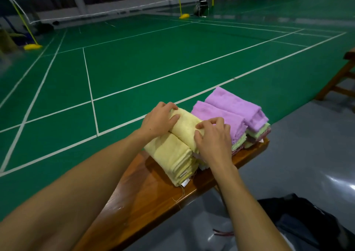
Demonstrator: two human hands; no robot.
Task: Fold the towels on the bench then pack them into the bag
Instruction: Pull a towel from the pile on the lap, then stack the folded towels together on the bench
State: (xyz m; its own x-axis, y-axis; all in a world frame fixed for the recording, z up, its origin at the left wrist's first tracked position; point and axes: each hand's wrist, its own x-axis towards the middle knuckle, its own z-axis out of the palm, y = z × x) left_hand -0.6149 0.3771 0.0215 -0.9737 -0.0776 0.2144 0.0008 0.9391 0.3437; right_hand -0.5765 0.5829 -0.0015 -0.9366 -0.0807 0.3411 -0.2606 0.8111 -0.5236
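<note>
Mostly the wooden desk (134,199) fills the lower middle of the frame, and the towels sit in stacks along its far end. Two purple-topped stacks (230,114) lie right of centre, with green and dark red layers showing under them. Nearer me is a folded yellow stack (171,154), and just behind it the yellow towel (187,127) I am working on. My left hand (158,119) curls over its far left end, fingers bent round the rolled edge, holding it. My right hand (213,135) pinches the cloth at the near right side, fingertips tucked into the fold.

I judge these towels light, soft and limp: they sag and unroll if held by one corner, so a grip on both ends, or under a whole stack, should serve best. Piles may slide apart when lifted.

At lower right a dark bag (307,218) lies on the grey floor; I cannot tell what is inside it.
</note>
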